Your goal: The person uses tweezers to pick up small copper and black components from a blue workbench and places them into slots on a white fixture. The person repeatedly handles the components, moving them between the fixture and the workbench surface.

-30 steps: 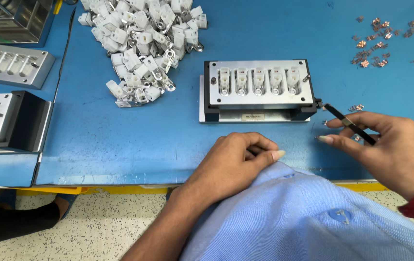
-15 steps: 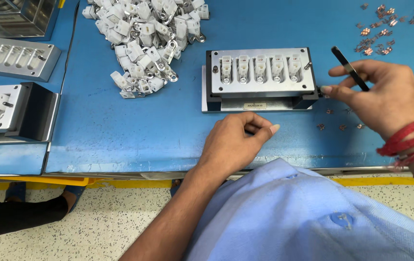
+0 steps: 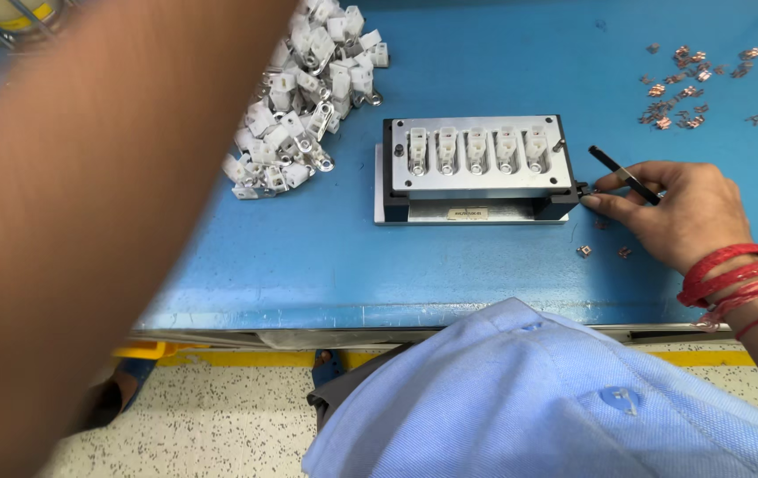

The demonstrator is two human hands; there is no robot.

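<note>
A metal fixture (image 3: 485,182) on a black base sits mid-table, with several white plastic parts (image 3: 476,149) seated in a row of slots. My right hand (image 3: 684,212) rests at the fixture's right end. It holds thin black tweezers (image 3: 620,172), and its fingertips touch a small black knob on the fixture's side. Red threads circle that wrist. My left forearm (image 3: 87,221) is raised close to the camera, blurred, and fills the left of the view; the left hand itself is out of the frame.
A loose pile of white plastic parts (image 3: 299,115) lies left of the fixture on the blue table (image 3: 352,257). Small copper pieces (image 3: 684,84) are scattered at the far right, and two tiny ones (image 3: 584,251) lie by my right hand. The table's front edge runs just above my light blue shirt.
My left hand has left the table's front edge and the arm has swung up in front of the camera. My right hand has moved in to the fixture's right end with the tweezers.
</note>
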